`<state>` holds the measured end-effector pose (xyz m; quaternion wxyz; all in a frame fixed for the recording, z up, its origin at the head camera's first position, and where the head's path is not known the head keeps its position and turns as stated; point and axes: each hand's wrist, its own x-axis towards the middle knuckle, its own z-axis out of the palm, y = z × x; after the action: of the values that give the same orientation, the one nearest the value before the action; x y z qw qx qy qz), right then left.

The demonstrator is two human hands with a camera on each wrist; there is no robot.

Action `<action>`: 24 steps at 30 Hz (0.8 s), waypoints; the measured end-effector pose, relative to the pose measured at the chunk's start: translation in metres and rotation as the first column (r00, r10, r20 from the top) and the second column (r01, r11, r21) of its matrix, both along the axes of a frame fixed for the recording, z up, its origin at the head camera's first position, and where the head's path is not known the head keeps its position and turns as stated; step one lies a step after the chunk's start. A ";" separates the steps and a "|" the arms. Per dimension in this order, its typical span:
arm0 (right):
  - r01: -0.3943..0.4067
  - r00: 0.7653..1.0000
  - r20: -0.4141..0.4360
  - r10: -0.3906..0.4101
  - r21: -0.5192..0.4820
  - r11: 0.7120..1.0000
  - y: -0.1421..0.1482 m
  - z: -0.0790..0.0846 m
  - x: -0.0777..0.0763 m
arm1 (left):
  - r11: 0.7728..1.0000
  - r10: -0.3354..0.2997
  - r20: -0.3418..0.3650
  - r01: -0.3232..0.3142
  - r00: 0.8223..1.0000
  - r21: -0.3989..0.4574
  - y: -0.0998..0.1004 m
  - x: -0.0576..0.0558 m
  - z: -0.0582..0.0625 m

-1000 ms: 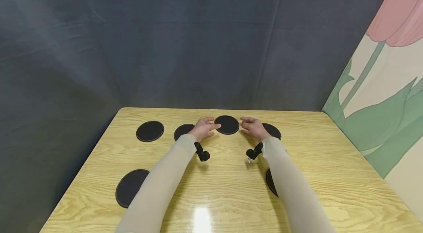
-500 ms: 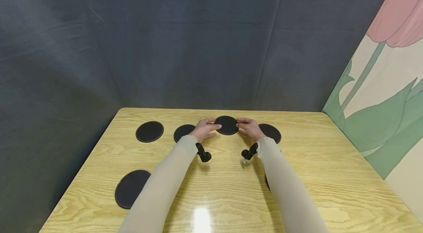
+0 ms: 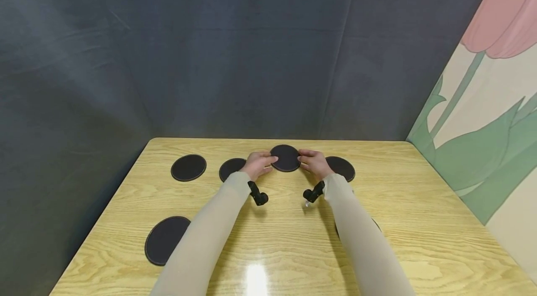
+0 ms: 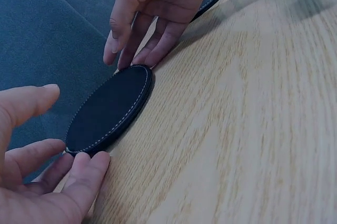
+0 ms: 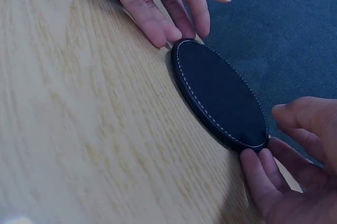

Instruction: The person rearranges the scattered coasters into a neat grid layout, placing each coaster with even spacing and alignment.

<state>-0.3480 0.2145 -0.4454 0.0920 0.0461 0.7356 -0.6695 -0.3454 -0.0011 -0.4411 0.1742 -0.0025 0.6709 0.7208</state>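
A round black coaster (image 3: 286,158) with pale stitching round its rim is near the table's far edge. My left hand (image 3: 258,164) touches its left edge with the fingertips; in the left wrist view the thumb (image 4: 31,105) stays raised, off the coaster. At the opposite edge, the fingertips of my right hand (image 3: 314,164) make contact, and that thumb (image 5: 295,112) is also lifted clear in the right wrist view. The fingers of both hands look fairly straight. How far the fingertips reach beneath the rim is hidden.
More black coasters lie on the wooden table (image 3: 285,249): one far left (image 3: 189,168), one front left (image 3: 167,240), others partly behind the left hand (image 3: 230,168), right hand (image 3: 341,168) and right sleeve (image 3: 365,240). A dark curtain (image 3: 251,53) hangs behind.
My right hand has moved left from beside the coaster until its fingertips meet the edge. The left hand has barely moved. The coaster's far edge appears slightly higher.
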 end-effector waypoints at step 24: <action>-0.038 0.996 -0.074 0.039 0.017 0.999 -0.006 0.020 0.016 | 0.987 0.155 -0.116 -0.149 0.981 0.057 -0.018 0.008 0.016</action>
<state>-0.3320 0.2086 -0.4249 0.0772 0.0077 0.7443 -0.6633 -0.3374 -0.0195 -0.4250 0.0782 -0.0061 0.6604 0.7468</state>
